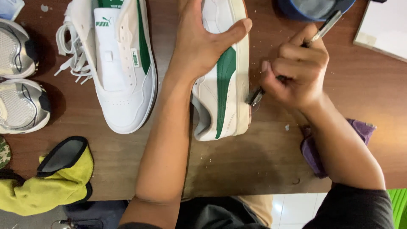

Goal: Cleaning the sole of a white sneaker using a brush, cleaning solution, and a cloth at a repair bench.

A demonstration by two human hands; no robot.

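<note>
A white sneaker with a green side stripe [222,91] lies on the brown wooden table [237,165], heel toward me. My left hand [201,42] presses down on its upper, thumb hooked over the sole edge. My right hand [296,70] grips a thin metal-handled brush [324,27] like a pen, its tip touching the sneaker's cream sole near the heel. The matching second sneaker [116,63], tongue open and laces loose, lies to the left.
Two silver-grey running shoes [19,80] sit at the left edge. A yellow-green cloth item with black lining [55,178] lies at the front left. A purple cloth [316,148] is under my right forearm. A blue bowl [313,8] and a white board [383,27] are at the back right.
</note>
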